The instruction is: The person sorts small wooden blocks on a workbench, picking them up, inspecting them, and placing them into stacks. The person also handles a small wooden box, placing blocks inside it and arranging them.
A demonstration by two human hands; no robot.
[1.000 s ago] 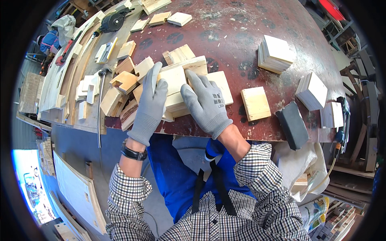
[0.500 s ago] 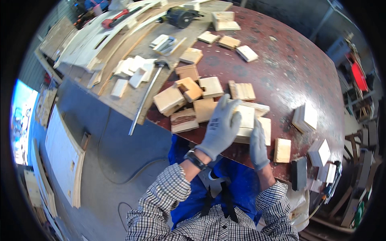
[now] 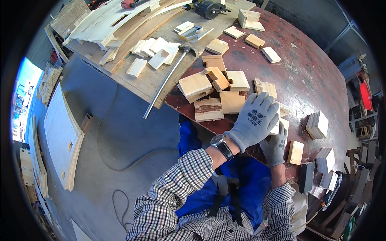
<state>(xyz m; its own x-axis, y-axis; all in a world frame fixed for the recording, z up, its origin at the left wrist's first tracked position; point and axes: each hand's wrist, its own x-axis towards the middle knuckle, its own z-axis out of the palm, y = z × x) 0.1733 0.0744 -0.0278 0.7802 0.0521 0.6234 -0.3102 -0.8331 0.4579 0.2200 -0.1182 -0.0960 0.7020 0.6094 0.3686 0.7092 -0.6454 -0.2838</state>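
Observation:
My left hand [image 3: 257, 120], in a grey work glove, lies over a pale wooden block [image 3: 275, 129] near the table's front edge, its fingers curled over the top and mostly hiding it. Below and partly behind it, my right hand [image 3: 276, 148], gloved alike, grips the same block from the near right side; some of its fingers are hidden. Another pale block [image 3: 285, 109] pokes out just beyond my left fingers. Left of my hands sits a cluster of cut blocks, including a notched one [image 3: 217, 78] and one with a dark bark streak [image 3: 208, 109].
A claw hammer [image 3: 165, 82] lies across the plywood board [image 3: 108, 78] at left, beside thin pale offcuts [image 3: 159, 58]. A black power tool [image 3: 208, 9] rests at the back. Stacked pieces [image 3: 317, 125] and a dark block [image 3: 306, 177] stand at right. A cable [image 3: 132, 166] trails on the floor.
My left hand has moved from the block's left side to across its top, now overlapping my right hand. The view has shifted, so the table's things appear farther right.

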